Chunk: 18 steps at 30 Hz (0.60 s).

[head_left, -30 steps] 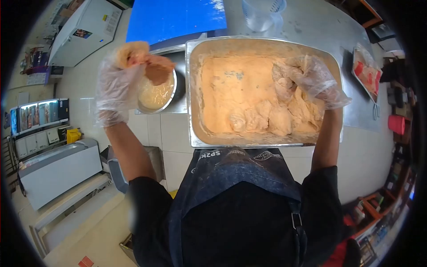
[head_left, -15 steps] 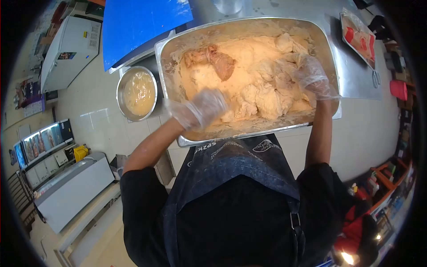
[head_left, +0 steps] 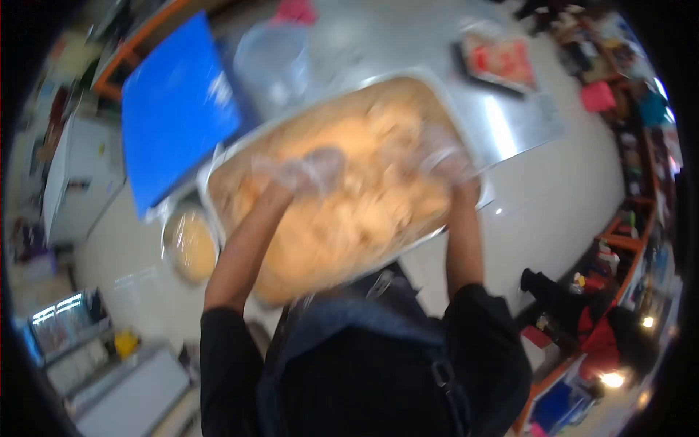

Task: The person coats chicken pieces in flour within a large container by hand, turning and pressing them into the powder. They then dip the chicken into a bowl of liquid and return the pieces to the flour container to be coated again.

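Steel tray (head_left: 342,91): before you on the counter, filled with floury dough mass (head_left: 364,211).
Blue board (head_left: 175,109): left of tray.
Small bowl (head_left: 191,244): just beside tray's left corner.
Your left hand (head_left: 306,171): gloved, in the mass; grip too blurred to tell.
Your right hand (head_left: 444,156): gloved, in the mass; grip likewise unclear.

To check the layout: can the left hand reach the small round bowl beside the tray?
Probably yes. The left hand is in the tray, the bowl sits just beside it, and nothing visible lies between, though the picture is blurred.
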{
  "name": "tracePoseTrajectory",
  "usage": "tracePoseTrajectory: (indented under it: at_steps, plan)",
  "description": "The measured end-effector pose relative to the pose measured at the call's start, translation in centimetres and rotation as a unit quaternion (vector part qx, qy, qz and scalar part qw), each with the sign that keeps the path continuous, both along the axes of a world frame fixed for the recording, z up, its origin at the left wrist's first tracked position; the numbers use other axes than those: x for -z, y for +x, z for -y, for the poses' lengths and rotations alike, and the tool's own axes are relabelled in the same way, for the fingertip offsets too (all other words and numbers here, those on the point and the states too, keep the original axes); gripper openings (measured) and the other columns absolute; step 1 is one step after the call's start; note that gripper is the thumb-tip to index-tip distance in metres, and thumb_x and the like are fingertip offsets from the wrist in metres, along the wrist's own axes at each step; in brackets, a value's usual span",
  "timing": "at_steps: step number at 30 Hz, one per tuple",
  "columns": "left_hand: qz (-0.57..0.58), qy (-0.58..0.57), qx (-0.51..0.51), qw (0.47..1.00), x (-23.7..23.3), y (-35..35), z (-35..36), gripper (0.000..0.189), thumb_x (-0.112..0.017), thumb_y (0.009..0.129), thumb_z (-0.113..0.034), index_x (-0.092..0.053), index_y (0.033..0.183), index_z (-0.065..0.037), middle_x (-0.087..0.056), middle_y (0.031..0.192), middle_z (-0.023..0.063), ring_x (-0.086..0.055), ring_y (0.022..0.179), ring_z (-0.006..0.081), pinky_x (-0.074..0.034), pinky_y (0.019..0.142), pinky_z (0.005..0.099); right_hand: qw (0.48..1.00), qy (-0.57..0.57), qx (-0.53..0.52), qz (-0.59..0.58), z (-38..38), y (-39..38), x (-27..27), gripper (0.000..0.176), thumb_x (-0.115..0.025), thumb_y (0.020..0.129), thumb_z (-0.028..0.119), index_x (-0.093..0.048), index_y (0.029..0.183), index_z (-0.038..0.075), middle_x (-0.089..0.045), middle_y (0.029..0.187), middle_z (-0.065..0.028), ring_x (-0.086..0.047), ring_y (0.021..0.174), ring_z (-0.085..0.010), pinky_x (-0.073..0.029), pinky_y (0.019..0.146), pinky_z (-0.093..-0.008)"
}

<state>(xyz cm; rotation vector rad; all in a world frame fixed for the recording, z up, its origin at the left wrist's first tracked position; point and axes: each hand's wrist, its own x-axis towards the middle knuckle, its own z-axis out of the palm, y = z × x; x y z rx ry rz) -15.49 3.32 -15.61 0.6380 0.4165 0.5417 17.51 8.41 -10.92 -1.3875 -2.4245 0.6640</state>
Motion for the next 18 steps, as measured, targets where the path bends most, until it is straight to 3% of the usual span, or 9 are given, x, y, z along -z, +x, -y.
tracePoseTrajectory:
  at_steps: [2, 4, 5, 7, 8, 10, 12, 14, 18]
  plan:
    - [-0.341, 0.388, 0.16, 0.841, -0.6, 4.9, -3.0, 0.036, -0.049, 0.085, -0.025, -0.05, 0.115, -0.005, -0.054, 0.109, 0.0102, -0.05, 0.104, 0.0184, -0.038, 0.092, 0.0289, 0.99, 0.142, -0.029, 0.004, -1.1, 2.1, 6.1, 0.027, -0.055, 0.075, 0.032, -0.063, 0.08, 0.007, -0.062, 0.084, -0.0138, -0.058, 0.077, -0.0281, -0.046, 0.07, -0.0404]
    - [-0.516, 0.557, 0.329, 0.562, -2.3, 8.9, -5.9, 0.032, -0.057, 0.075, -0.03, -0.06, 0.096, -0.005, -0.058, 0.091, 0.0114, -0.054, 0.082, 0.0194, -0.043, 0.076, 0.0323, 0.985, -0.007, -0.013, 0.17, 0.5, -0.2, -4.9, 0.03, -0.054, 0.077, 0.033, -0.063, 0.082, 0.005, -0.06, 0.079, -0.0163, -0.057, 0.074, -0.0294, -0.046, 0.07, -0.0386]
    - [-0.5, 0.545, 0.379, 0.557, -6.6, 10.2, -5.4, 0.028, -0.061, 0.069, -0.032, -0.061, 0.077, -0.005, -0.057, 0.076, 0.0111, -0.05, 0.066, 0.02, -0.041, 0.064, 0.0355, 0.996, -0.013, 0.021, 0.084, 0.8, -0.7, -4.8, 0.036, -0.056, 0.074, 0.038, -0.062, 0.068, 0.003, -0.058, 0.066, -0.0177, -0.057, 0.064, -0.0306, -0.046, 0.062, -0.0396]
    - [-0.37, 0.414, 0.238, 0.797, -1.3, 7.4, -5.5, 0.027, -0.062, 0.069, -0.03, -0.061, 0.074, -0.004, -0.057, 0.078, 0.0131, -0.052, 0.071, 0.0211, -0.043, 0.066, 0.0337, 0.997, -0.04, 0.054, 0.045, 1.8, -1.2, -6.9, 0.037, -0.059, 0.071, 0.037, -0.06, 0.064, 0.001, -0.056, 0.063, -0.0185, -0.057, 0.063, -0.0309, -0.045, 0.062, -0.0401]
    - [-0.371, 0.422, 0.244, 0.791, -1.4, 7.4, -5.2, 0.027, -0.062, 0.069, -0.03, -0.061, 0.074, -0.004, -0.057, 0.078, 0.0131, -0.052, 0.071, 0.0211, -0.043, 0.066, 0.0337, 0.997, -0.033, 0.063, 0.041, 1.9, -1.1, -6.3, 0.037, -0.059, 0.071, 0.037, -0.06, 0.064, 0.001, -0.056, 0.063, -0.0185, -0.057, 0.063, -0.0309, -0.045, 0.062, -0.0401]
    - [-0.488, 0.574, 0.267, 0.601, -4.0, 7.3, -4.4, 0.028, -0.062, 0.069, -0.029, -0.06, 0.077, -0.002, -0.057, 0.081, 0.0138, -0.053, 0.073, 0.0226, -0.043, 0.067, 0.0319, 0.998, -0.028, 0.047, 0.028, 1.4, -1.0, -5.1, 0.036, -0.061, 0.069, 0.036, -0.06, 0.066, 0.0, -0.057, 0.064, -0.0184, -0.056, 0.061, -0.0303, -0.045, 0.06, -0.0396]
    - [-0.499, 0.597, 0.229, 0.585, -4.6, 6.6, -3.6, 0.025, -0.063, 0.069, -0.022, -0.059, 0.081, -0.001, -0.057, 0.084, 0.0139, -0.055, 0.077, 0.0248, -0.044, 0.069, 0.031, 0.999, -0.02, 0.041, 0.012, 1.3, -1.0, -3.9, 0.035, -0.062, 0.069, 0.035, -0.061, 0.067, -0.001, -0.058, 0.066, -0.0182, -0.056, 0.061, -0.0302, -0.045, 0.06, -0.0391]
    - [-0.333, 0.449, 0.018, 0.829, -0.3, 5.1, -3.5, 0.019, -0.063, 0.073, -0.021, -0.057, 0.069, -0.004, -0.055, 0.073, 0.0062, -0.05, 0.064, 0.0133, -0.043, 0.059, 0.0309, 0.999, -0.016, 0.033, -0.002, 1.0, -0.9, -3.4, 0.035, -0.062, 0.069, 0.034, -0.062, 0.069, -0.001, -0.059, 0.067, -0.018, -0.057, 0.061, -0.0301, -0.045, 0.06, -0.0387]
    - [-0.403, 0.326, -0.023, 0.855, 2.4, 4.2, -1.4, 0.021, -0.066, 0.07, -0.022, -0.055, 0.065, -0.004, -0.053, 0.064, 0.0053, -0.049, 0.059, 0.0135, -0.041, 0.056, 0.0303, 0.997, -0.053, 0.025, 0.04, 1.2, -1.3, -5.1, 0.033, -0.062, 0.069, 0.033, -0.061, 0.069, -0.001, -0.059, 0.069, -0.0169, -0.057, 0.062, -0.0295, -0.045, 0.059, -0.0379]
